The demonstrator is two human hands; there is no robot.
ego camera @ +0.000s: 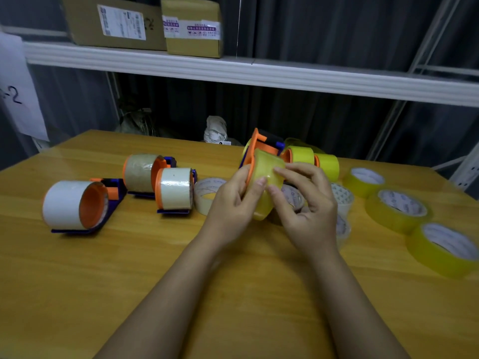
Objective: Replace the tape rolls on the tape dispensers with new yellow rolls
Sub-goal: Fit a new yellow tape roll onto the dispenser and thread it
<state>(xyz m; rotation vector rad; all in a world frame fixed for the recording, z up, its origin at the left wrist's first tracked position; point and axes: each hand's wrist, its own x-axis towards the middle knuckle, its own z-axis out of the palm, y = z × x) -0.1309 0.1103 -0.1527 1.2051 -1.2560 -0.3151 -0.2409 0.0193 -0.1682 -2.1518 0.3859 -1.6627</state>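
My left hand [234, 200] and right hand [303, 200] both grip the yellow roll [267, 174] on its dispenser [255, 147], above the tabletop [129, 255]. Light, stiff, probably slick; I'd hold its edges.

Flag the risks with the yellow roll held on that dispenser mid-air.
1. Both hands, left hand and right hand, hold the yellow roll and dispenser above the table; a slip could drop it onto the removed rolls below.
2. The roll may sit crooked on the orange hub; seating isn't visible.
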